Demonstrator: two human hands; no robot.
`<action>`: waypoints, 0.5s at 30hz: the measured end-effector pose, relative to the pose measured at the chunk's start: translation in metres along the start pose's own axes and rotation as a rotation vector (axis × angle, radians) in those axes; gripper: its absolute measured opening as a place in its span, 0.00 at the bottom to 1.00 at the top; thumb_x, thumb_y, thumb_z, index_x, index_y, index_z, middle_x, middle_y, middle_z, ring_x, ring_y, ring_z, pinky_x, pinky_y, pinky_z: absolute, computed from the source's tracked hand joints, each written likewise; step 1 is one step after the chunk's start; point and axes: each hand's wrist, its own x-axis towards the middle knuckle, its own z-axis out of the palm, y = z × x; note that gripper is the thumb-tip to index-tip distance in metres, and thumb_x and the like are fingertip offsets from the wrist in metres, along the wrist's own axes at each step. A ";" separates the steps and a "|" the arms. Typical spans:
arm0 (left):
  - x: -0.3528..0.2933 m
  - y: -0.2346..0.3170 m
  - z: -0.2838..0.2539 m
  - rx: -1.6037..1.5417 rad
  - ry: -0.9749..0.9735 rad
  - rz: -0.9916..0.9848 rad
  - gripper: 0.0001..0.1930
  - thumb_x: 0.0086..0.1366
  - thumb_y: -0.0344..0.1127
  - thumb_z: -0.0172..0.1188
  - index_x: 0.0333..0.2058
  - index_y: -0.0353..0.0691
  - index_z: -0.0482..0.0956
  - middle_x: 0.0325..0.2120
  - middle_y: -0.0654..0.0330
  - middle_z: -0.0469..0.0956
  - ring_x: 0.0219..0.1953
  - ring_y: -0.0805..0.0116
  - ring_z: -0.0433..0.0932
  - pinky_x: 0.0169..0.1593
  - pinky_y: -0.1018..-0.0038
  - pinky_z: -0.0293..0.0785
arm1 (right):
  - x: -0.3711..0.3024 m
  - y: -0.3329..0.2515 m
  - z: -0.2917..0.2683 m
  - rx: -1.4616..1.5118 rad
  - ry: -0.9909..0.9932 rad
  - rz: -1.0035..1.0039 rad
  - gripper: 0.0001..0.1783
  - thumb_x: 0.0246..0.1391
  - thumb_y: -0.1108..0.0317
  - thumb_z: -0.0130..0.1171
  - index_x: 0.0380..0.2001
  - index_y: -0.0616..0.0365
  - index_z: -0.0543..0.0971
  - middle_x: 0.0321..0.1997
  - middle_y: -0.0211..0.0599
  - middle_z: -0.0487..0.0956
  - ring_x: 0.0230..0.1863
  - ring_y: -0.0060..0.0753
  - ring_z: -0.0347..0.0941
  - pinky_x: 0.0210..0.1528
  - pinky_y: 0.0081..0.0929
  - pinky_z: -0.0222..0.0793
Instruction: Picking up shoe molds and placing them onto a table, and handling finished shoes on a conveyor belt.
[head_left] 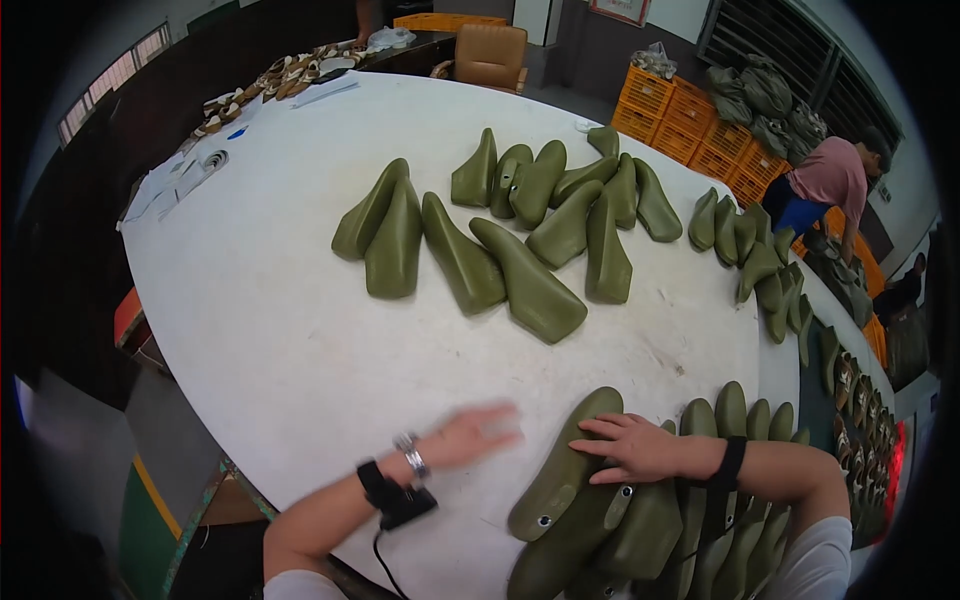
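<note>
My right hand (pixel 632 447) lies on a green shoe last (pixel 560 480) near the front of the white table, fingers stretched out over its upper part. Beneath and beside that hand, more green shoe lasts (pixel 645 530) are packed close together, some with a metal-rimmed hole. My left hand (pixel 478 433) is over the table to the left of them, smeared by motion; nothing can be made out in it. Farther off, a loose group of green lasts (pixel 535 275) lies across the middle of the table.
The white table (pixel 260 290) carries another cluster of lasts (pixel 760 245) at its right edge. Papers (pixel 180 180) and assembled shoes (pixel 285 75) lie at the far left. A brown chair (pixel 490 55), orange crates (pixel 685 120) and a bending person (pixel 830 185) are beyond.
</note>
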 end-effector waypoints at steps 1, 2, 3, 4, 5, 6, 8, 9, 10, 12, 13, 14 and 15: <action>0.022 -0.025 -0.041 0.093 0.326 -0.015 0.22 0.59 0.42 0.57 0.51 0.42 0.69 0.53 0.52 0.67 0.55 0.57 0.67 0.57 0.70 0.61 | 0.001 0.011 -0.004 0.020 -0.014 -0.001 0.34 0.50 0.43 0.51 0.57 0.45 0.62 0.59 0.48 0.60 0.58 0.51 0.57 0.57 0.45 0.56; 0.044 -0.051 -0.088 0.288 0.657 0.034 0.22 0.56 0.37 0.58 0.49 0.39 0.69 0.51 0.51 0.69 0.53 0.55 0.68 0.56 0.69 0.63 | 0.004 0.022 -0.010 0.040 0.028 -0.003 0.34 0.49 0.44 0.52 0.56 0.47 0.63 0.58 0.48 0.62 0.57 0.51 0.59 0.56 0.44 0.57; 0.063 -0.075 -0.139 0.401 0.848 0.139 0.23 0.51 0.32 0.59 0.47 0.35 0.68 0.45 0.47 0.69 0.45 0.49 0.68 0.52 0.62 0.64 | 0.009 0.035 -0.020 0.047 0.096 -0.024 0.33 0.49 0.45 0.54 0.55 0.48 0.65 0.56 0.48 0.64 0.56 0.51 0.61 0.55 0.44 0.58; 0.072 -0.098 -0.180 0.631 0.984 0.126 0.25 0.48 0.29 0.59 0.47 0.33 0.65 0.43 0.44 0.68 0.46 0.46 0.66 0.52 0.61 0.63 | 0.019 0.049 -0.030 -0.013 0.140 0.062 0.32 0.48 0.47 0.55 0.54 0.50 0.66 0.54 0.47 0.66 0.53 0.51 0.63 0.54 0.43 0.60; 0.080 -0.119 -0.213 0.606 1.043 -0.107 0.29 0.49 0.31 0.59 0.50 0.32 0.62 0.43 0.43 0.67 0.46 0.46 0.66 0.52 0.60 0.63 | 0.033 0.063 -0.039 -0.089 0.186 0.149 0.31 0.48 0.48 0.56 0.53 0.51 0.67 0.52 0.47 0.68 0.51 0.51 0.65 0.52 0.41 0.62; 0.084 -0.138 -0.238 0.535 1.087 -0.260 0.35 0.50 0.39 0.60 0.55 0.34 0.58 0.46 0.40 0.64 0.49 0.43 0.65 0.53 0.59 0.62 | 0.049 0.078 -0.049 -0.016 0.304 0.218 0.29 0.47 0.52 0.58 0.51 0.53 0.68 0.49 0.48 0.70 0.48 0.51 0.67 0.50 0.39 0.64; 0.091 -0.168 -0.261 0.522 1.129 -0.513 0.40 0.50 0.49 0.60 0.58 0.40 0.55 0.52 0.37 0.60 0.53 0.41 0.62 0.55 0.59 0.62 | 0.084 0.104 -0.068 -0.025 0.424 0.273 0.34 0.45 0.50 0.60 0.54 0.53 0.65 0.49 0.50 0.68 0.50 0.52 0.65 0.50 0.38 0.64; 0.094 -0.178 -0.268 0.509 1.040 -0.583 0.41 0.49 0.52 0.61 0.59 0.43 0.54 0.54 0.36 0.56 0.54 0.39 0.60 0.55 0.59 0.62 | 0.103 0.112 -0.073 -0.008 0.413 0.313 0.38 0.43 0.48 0.61 0.56 0.52 0.62 0.52 0.51 0.66 0.52 0.52 0.64 0.51 0.40 0.63; 0.097 -0.185 -0.273 0.529 0.972 -0.700 0.43 0.49 0.55 0.61 0.60 0.46 0.54 0.56 0.34 0.53 0.56 0.38 0.59 0.56 0.59 0.61 | 0.122 0.114 -0.072 -0.090 0.418 0.302 0.43 0.41 0.46 0.62 0.59 0.49 0.59 0.54 0.53 0.63 0.55 0.54 0.61 0.53 0.41 0.62; 0.103 -0.194 -0.277 0.543 0.943 -0.671 0.41 0.49 0.56 0.61 0.58 0.47 0.56 0.54 0.34 0.57 0.54 0.42 0.62 0.54 0.60 0.64 | 0.158 0.112 -0.063 -0.221 0.357 0.263 0.50 0.38 0.41 0.62 0.63 0.39 0.51 0.61 0.55 0.54 0.61 0.59 0.52 0.56 0.48 0.57; 0.103 -0.196 -0.280 0.448 0.941 -0.556 0.39 0.49 0.56 0.60 0.57 0.46 0.58 0.51 0.35 0.61 0.52 0.43 0.65 0.52 0.61 0.65 | 0.177 0.108 -0.054 -0.262 0.373 0.266 0.49 0.37 0.45 0.63 0.62 0.35 0.52 0.61 0.56 0.52 0.56 0.58 0.57 0.52 0.47 0.61; 0.103 -0.197 -0.281 0.345 0.967 -0.458 0.38 0.49 0.57 0.59 0.56 0.46 0.59 0.48 0.36 0.66 0.49 0.44 0.69 0.50 0.62 0.67 | 0.190 0.104 -0.048 -0.225 0.386 0.254 0.49 0.37 0.45 0.63 0.62 0.35 0.52 0.61 0.56 0.52 0.56 0.58 0.57 0.52 0.47 0.61; 0.102 -0.198 -0.284 0.407 0.971 -0.449 0.35 0.50 0.57 0.58 0.54 0.48 0.61 0.41 0.38 0.72 0.44 0.45 0.73 0.47 0.63 0.70 | 0.201 0.103 -0.046 -0.193 0.353 0.375 0.48 0.36 0.46 0.63 0.62 0.33 0.53 0.61 0.57 0.52 0.53 0.57 0.59 0.50 0.45 0.63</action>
